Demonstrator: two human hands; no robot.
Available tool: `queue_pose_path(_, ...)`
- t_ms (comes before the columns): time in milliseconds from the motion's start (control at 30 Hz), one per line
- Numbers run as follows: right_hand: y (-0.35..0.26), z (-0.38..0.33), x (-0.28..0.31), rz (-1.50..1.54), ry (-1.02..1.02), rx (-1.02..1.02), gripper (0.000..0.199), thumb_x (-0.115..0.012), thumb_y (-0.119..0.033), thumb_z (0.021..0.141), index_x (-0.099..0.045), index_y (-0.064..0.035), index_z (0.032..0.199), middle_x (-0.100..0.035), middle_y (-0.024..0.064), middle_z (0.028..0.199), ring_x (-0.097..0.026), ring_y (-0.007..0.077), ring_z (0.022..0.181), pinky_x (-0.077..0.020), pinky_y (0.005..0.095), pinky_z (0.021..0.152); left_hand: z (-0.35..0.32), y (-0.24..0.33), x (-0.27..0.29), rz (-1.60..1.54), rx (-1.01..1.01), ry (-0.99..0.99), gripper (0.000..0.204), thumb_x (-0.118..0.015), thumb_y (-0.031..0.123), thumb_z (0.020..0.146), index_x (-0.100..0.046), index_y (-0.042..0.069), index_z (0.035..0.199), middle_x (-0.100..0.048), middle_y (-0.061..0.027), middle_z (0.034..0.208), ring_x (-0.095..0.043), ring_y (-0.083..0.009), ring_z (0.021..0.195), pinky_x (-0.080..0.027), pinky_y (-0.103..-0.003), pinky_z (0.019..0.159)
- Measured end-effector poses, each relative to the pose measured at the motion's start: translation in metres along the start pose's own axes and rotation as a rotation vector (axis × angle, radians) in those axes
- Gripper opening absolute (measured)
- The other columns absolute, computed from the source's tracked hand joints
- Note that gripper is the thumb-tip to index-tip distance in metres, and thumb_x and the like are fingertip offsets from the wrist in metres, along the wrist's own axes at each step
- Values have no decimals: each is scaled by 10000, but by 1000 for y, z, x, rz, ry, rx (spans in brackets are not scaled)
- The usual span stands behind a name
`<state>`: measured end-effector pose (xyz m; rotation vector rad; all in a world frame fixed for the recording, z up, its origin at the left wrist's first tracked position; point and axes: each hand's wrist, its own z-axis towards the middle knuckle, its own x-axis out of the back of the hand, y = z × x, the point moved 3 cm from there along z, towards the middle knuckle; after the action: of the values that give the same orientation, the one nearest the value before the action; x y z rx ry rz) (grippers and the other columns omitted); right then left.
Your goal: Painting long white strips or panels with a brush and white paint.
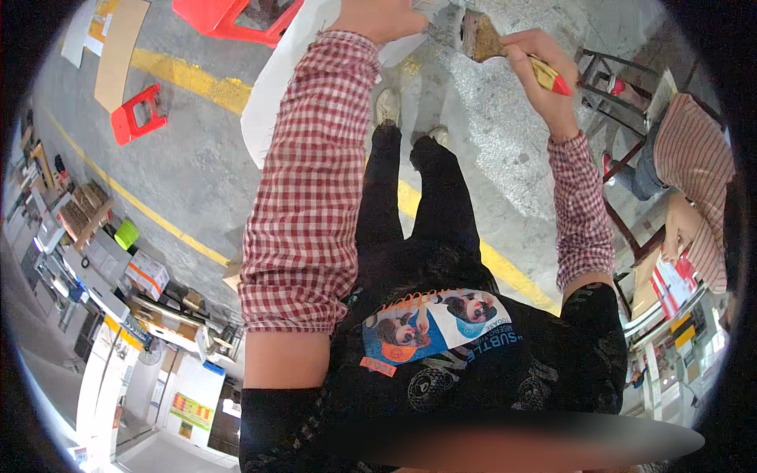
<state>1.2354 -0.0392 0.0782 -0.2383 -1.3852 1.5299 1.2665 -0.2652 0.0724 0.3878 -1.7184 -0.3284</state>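
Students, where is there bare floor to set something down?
Bare grey concrete lies between the small red plastic stool and white flat surface; also between black trousers and the right red-checked sleeve. Crowded: far right, dark metal frame, striped-shirted person.

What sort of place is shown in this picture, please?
It looks like a workshop or small factory, though I cannot be sure: yellow lines mark the grey floor, the right hand holds a flat brush, and another person is nearby at right.
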Motion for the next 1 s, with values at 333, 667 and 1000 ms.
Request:
queue_pose_path(333,-13,18,-1,-34,-267,75,57,-624,-28,833,-592,17,819,-615,74,815,-592,155,718,-459,251,640,0,-4,-9,23,16,68,462,-586,128,651,-546,-24,1084,-586,-279,941,-593,-403,864,-501,-462,728)
queue_pose_path(667,-21,17,-1,-34,-376,95,44,-613,-24,835,-586,11,834,-612,92,819,-601,184,718,-465,267,644,-1,-6,-12,-13,18,50,456,-612,152,645,-557,-19,1064,-587,-279,968,-589,-391,920,-504,-449,766)
queue_pose_path(1000,-10,13,-7,-22,-489,69,41,-616,-22,822,-582,-2,834,-617,105,849,-616,226,738,-476,286,649,-4,8,1,28,67,68,493,-639,150,639,-550,-27,1091,-571,-308,1058,-588,-406,969,-511,-441,778)
